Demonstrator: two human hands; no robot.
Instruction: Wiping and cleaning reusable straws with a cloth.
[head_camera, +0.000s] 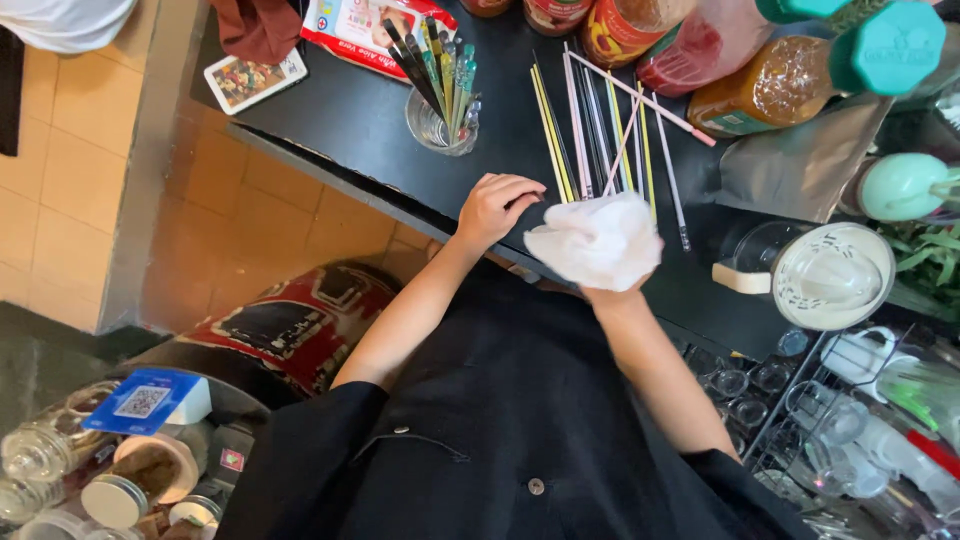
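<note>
Black shirt (520, 420) fills the bottom of the view, closest to the camera, with both bare forearms reaching out from it to the desk (340, 120). Right hand (608, 285) is almost wholly hidden under a white cloth (598, 240); its grip is bunched around the cloth from beneath, so the fabric stands up in a crumpled ball just above the desk edge, apparently held ready for wiping. Left hand (495, 207) rests on the desk edge just beside the cloth, fingers curled down and pressed together on the surface, with nothing seen in its grip; it seems to steady the near ends of the straws (600, 125). Those straws lie loose in a rough fan, yellow, pink, black and white, their near ends touching or passing under the cloth, their far ends spreading toward the bottles (760, 70). More straws stand upright in a glass (440, 128) to the left, well apart from the loose ones, which suggests a sorted lot kept separate. A white juicer (832, 275) sits to the right, near the cloth. Jars (110, 480) crowd the lower left corner.
</note>
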